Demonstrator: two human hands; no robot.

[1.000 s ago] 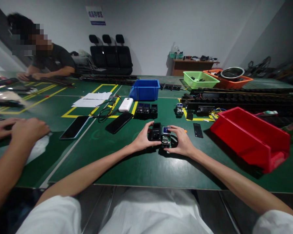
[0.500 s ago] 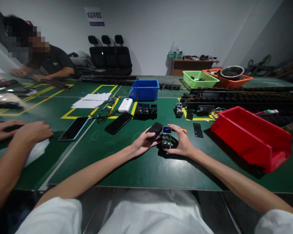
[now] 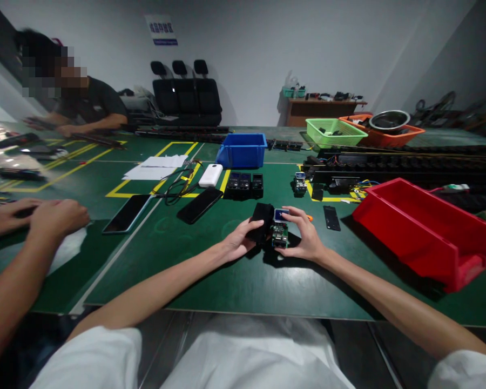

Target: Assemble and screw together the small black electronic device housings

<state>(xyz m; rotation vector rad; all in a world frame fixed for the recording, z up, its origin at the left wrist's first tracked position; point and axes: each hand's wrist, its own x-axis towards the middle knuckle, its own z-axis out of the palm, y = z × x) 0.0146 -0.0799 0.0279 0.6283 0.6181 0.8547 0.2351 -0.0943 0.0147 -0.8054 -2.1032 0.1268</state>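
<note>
My left hand is closed around a black plastic housing, held just above the green table. Beside it, my right hand grips a small circuit board assembly by its edges, thumb below and fingers on top. A little display screen sits at the upper end of that assembly. The housing and the board are side by side, and I cannot tell whether they touch. Behind my right fingers an orange object shows only in part. A thin black panel lies to the right.
A red bin stands at the right and a blue bin at the back. Several black boxed units, a white power bank and phones lie ahead. Another person's hands work at the left edge.
The black housing in my left hand has turned more upright beside the board. My right hand has tilted the board assembly, so its green face shows more. The view has shifted slightly.
</note>
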